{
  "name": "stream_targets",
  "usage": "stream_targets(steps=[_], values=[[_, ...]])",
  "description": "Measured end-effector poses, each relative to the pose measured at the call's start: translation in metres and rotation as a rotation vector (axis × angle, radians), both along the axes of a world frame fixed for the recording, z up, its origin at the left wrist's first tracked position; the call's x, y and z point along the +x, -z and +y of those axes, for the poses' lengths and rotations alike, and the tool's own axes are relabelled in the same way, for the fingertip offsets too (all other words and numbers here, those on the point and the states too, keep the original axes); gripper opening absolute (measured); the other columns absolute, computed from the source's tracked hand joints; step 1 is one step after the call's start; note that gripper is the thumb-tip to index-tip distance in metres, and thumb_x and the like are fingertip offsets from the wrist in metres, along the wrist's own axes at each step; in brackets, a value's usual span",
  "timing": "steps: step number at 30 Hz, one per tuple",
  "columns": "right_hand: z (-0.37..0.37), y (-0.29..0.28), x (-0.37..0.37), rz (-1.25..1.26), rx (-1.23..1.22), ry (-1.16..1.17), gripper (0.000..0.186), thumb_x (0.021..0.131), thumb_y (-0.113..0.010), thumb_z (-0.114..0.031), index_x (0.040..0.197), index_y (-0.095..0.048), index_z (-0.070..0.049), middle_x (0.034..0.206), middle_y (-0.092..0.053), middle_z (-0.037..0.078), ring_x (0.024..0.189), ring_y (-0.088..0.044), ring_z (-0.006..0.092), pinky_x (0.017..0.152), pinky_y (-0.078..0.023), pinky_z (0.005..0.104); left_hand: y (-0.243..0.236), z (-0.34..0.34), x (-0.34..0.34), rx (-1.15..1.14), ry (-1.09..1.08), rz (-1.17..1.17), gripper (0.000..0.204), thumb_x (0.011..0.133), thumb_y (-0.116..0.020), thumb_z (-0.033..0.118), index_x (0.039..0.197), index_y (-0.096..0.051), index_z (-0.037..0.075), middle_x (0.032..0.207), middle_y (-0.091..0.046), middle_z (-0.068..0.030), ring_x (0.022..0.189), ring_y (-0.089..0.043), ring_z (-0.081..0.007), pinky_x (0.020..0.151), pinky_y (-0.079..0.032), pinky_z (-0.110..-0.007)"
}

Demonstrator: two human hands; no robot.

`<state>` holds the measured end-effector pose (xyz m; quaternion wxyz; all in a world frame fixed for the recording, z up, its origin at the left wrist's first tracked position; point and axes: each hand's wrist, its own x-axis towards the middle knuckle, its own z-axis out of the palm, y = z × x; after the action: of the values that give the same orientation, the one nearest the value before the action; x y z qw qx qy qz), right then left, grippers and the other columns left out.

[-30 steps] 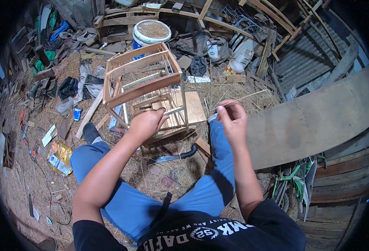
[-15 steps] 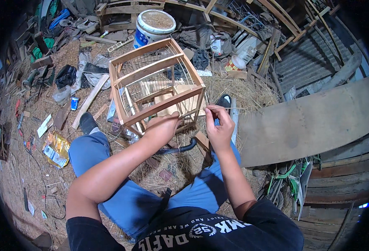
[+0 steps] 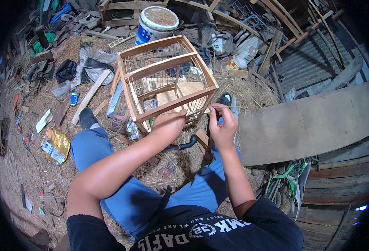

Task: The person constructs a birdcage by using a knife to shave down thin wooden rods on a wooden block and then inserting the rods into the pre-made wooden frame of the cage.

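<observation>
A wooden cage (image 3: 161,68) with a box-like frame and thin upright bars stands tilted in front of me, between my legs. My left hand (image 3: 170,124) is closed on its near side, below the near top rail; its fingertips are partly hidden. Just right of the cage's near right corner, my right hand (image 3: 224,127) pinches a thin wooden stick (image 3: 231,107) between thumb and fingers. The stick lies nearly level, one end pointing right and the other toward the bars. Through the bars a pale board (image 3: 172,97) shows inside the cage.
A white-and-blue bucket (image 3: 158,21) stands beyond the cage. At right lies a large flat panel (image 3: 305,125). A curved black tube (image 3: 186,144) and a wood block (image 3: 202,138) are near my right knee. Planks, a gold packet (image 3: 57,144) and scraps litter the straw-covered floor.
The cage has shifted right and turned slightly, and my left hand has moved right with it. My right hand has moved slightly right, still pinching the stick.
</observation>
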<state>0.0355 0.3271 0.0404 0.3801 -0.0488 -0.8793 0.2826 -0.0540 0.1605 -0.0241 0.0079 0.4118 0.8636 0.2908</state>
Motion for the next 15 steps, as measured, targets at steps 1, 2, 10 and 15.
stream_targets(steps=[1,2,10,15], values=[[0.0017,0.0016,0.0002,0.0,0.0,0.001,0.004,0.091,-0.071,0.002,0.094,-0.069,0.002,0.089,-0.073,0.011,0.071,-0.068,0.0159,0.065,-0.053,0.0282,-0.0001,0.0002,0.0001,0.0,0.001,0.0,0.02,0.097,-0.056,0.02,0.094,-0.066,0.003,0.085,-0.071,-0.0214,0.076,-0.071,-0.0393,0.064,-0.057,-0.049],[0.0043,0.0048,0.0,0.007,0.01,0.006,0.004,0.091,-0.071,0.002,0.094,-0.069,0.003,0.089,-0.073,0.011,0.071,-0.068,0.016,0.065,-0.053,0.0282,-0.0002,0.0005,0.0001,0.0,0.003,0.01,0.02,0.097,-0.056,0.02,0.093,-0.065,0.003,0.085,-0.071,-0.0211,0.076,-0.071,-0.0393,0.064,-0.057,-0.049],[0.0029,0.0054,0.0017,0.009,0.058,-0.036,0.005,0.09,-0.072,0.003,0.094,-0.068,0.003,0.09,-0.073,0.011,0.07,-0.068,0.016,0.065,-0.053,0.0279,-0.0004,0.0014,0.003,-0.04,-0.007,0.015,0.018,0.096,-0.057,0.019,0.09,-0.064,0.003,0.081,-0.071,-0.021,0.074,-0.071,-0.0393,0.063,-0.057,-0.049],[0.0029,0.0066,0.0043,0.001,0.101,-0.029,0.007,0.089,-0.073,0.003,0.094,-0.069,0.002,0.089,-0.073,0.011,0.068,-0.067,0.0165,0.064,-0.053,0.0284,0.0021,0.003,0.0032,-0.003,0.001,0.009,0.019,0.096,-0.059,0.021,0.091,-0.064,0.004,0.08,-0.071,-0.0208,0.073,-0.071,-0.0392,0.063,-0.057,-0.049]])
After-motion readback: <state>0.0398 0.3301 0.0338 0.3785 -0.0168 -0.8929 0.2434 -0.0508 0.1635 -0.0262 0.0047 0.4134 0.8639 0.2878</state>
